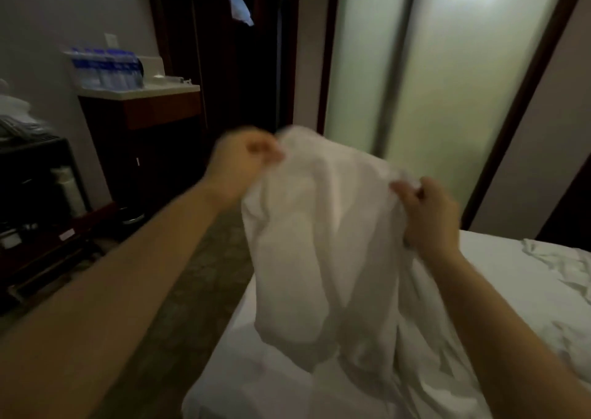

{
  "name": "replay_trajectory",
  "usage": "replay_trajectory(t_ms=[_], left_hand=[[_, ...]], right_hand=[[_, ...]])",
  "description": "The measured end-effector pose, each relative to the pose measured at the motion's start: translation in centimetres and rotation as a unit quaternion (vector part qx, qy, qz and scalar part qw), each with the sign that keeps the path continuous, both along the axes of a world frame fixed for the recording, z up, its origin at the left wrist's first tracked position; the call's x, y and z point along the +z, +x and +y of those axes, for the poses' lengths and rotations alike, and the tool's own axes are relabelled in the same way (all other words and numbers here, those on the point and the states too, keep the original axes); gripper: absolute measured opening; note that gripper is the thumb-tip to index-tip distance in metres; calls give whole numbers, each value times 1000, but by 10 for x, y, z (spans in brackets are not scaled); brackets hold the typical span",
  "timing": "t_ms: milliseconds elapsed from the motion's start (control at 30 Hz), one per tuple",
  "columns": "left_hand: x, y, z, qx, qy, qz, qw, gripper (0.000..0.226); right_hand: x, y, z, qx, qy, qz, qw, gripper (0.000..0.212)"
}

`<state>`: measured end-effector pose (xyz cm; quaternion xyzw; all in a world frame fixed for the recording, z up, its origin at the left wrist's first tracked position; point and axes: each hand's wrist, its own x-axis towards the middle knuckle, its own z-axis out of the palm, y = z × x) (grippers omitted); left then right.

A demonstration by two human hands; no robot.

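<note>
Both hands pinch the top edge of a white sheet (323,227): the left hand (243,159), blurred, with fingers curled at one corner, the right hand (428,214) gripping the other. Arms reach forward, raised; the cloth hangs over the bed (499,290).

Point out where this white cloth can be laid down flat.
The smooth white mattress is bare at its near left corner, between the patterned carpet edge and the hanging white cloth. Its right side is crowded with rumpled white bedding.
</note>
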<state>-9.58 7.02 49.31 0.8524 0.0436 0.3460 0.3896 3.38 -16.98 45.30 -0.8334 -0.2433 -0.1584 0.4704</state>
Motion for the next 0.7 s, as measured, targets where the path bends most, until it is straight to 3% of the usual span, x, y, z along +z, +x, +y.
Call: replay_trajectory(t_ms=[33,67,100,133,200,233,333,433,600,700], left_hand=[[-30,-10,-14,-58,80,157,983,21],[-59,-20,-22,-108,152,356,915,23],[-80,-27,-16,-108,210,453,860,19],[-85,-29,-1,-74,215,446,865,13],[-47,-28,30,24,147,311,939,8],[-22,-29,38,35,160,286,944,7],[28,-27,47,-9,246,329,912,12],[21,-27,45,-3,267,356,896,18],[-16,-19,52,75,291,299,905,19],[-38,-6,61,111,188,219,951,17]], right_hand=[[-15,-10,10,46,-80,25,995,38],[-37,-21,14,99,-204,58,972,35],[-54,-21,14,119,-270,73,953,34],[-53,-12,12,102,-275,71,953,36],[-26,8,9,42,-214,20,976,41],[-10,17,10,28,-197,-10,980,43],[24,35,14,41,-173,-65,982,44],[34,41,15,43,-141,-74,986,42],[33,47,16,44,-95,-65,992,42],[32,48,10,41,-73,-57,995,42]])
